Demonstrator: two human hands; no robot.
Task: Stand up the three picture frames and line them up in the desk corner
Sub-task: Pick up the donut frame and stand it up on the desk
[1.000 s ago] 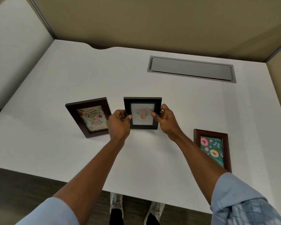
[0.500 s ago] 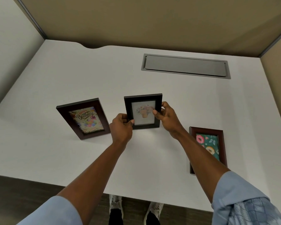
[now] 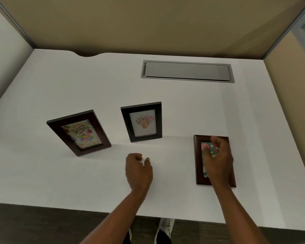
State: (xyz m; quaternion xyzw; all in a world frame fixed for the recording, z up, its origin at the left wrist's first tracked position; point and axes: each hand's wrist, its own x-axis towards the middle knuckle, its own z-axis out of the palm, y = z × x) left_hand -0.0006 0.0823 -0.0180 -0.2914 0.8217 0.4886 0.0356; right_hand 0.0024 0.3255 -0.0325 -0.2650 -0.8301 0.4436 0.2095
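A dark brown frame with a birthday card (image 3: 79, 132) stands tilted back at the left of the white desk (image 3: 183, 106). To its right a black frame with a flower picture (image 3: 142, 122) stands upright on its own. The third frame, reddish brown with a doughnut picture (image 3: 199, 162), lies flat at the right. My right hand (image 3: 217, 158) hovers over it, blurred, fingers apart, covering most of the picture. My left hand (image 3: 138, 170) rests loosely curled on the desk in front of the black frame, holding nothing.
A grey cable hatch (image 3: 187, 71) is set into the desk near the back. Tan partition walls (image 3: 148, 25) close the back and both sides, forming corners at back left and back right. The desk's front edge runs below my forearms, with my shoes under it.
Both hands have let go of the black frame, which now stands alone. My right hand has moved right over the flat doughnut frame. My left hand has drawn back toward me.
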